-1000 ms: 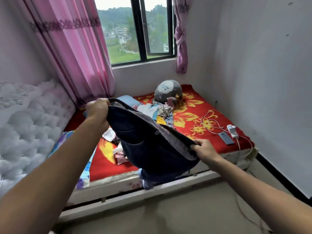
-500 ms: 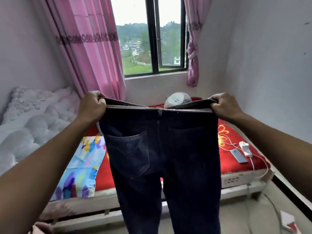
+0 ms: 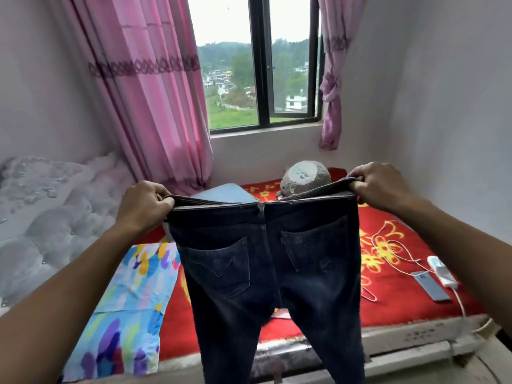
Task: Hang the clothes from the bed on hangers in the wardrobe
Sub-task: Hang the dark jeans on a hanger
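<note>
A pair of dark blue jeans (image 3: 266, 261) hangs in front of me, back pockets facing me, legs dropping below the frame. My left hand (image 3: 144, 203) grips the waistband's left end and my right hand (image 3: 379, 187) grips its right end, stretching it flat. Behind the jeans lies the bed (image 3: 393, 303) with a red flowered cover. The jeans hide the pile of other clothes on the bed. No hanger or wardrobe is in view.
A grey plush toy (image 3: 306, 176) sits at the bed's far end by the window (image 3: 260, 62). A phone (image 3: 430, 285), a white charger (image 3: 442, 270) and its cable lie on the bed's right side. A colourful pillowcase (image 3: 124, 306) and a tufted headboard (image 3: 41, 217) are on the left.
I lifted the jeans off the bed and spread the waistband between both hands. The legs now hang straight and slightly apart, and the view has tilted up.
</note>
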`<move>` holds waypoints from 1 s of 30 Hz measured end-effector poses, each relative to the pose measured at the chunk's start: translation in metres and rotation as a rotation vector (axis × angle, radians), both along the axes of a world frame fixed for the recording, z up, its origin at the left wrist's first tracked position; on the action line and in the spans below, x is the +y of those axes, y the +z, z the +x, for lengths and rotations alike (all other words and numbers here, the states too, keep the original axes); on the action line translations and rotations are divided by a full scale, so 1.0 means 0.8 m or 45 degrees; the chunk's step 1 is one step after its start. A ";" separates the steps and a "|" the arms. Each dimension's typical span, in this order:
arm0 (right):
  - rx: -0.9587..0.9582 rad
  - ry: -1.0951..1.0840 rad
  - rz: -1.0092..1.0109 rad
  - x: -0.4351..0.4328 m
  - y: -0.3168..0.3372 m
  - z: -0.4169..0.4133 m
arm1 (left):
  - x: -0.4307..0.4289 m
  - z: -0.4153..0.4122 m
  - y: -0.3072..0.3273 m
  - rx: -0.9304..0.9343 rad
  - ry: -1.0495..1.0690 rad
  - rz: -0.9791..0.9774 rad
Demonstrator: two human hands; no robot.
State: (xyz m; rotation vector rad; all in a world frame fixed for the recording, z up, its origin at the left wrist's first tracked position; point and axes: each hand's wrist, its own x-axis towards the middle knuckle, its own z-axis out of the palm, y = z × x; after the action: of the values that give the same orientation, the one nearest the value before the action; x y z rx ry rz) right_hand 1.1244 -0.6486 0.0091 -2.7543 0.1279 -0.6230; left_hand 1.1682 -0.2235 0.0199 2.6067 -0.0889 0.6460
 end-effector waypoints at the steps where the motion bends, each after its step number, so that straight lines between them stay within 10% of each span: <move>1: -0.038 0.027 0.039 0.000 -0.008 0.013 | -0.001 0.010 -0.005 -0.026 -0.028 -0.013; 10: -0.103 0.447 0.815 0.027 -0.023 0.167 | -0.067 0.139 -0.028 -0.112 -0.458 -0.436; 22: 0.875 0.532 2.128 0.083 -0.158 0.395 | -0.219 0.349 -0.166 0.356 -0.362 -0.701; 30: 1.205 0.429 2.292 0.089 -0.250 0.474 | -0.213 0.414 -0.247 0.570 -0.373 -0.514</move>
State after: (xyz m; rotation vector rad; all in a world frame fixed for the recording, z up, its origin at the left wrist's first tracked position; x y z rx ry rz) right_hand 1.5039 -0.5777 -0.1910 -1.0017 0.2408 0.6879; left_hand 1.4992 -0.3937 -0.1778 2.2217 -0.1748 -0.0306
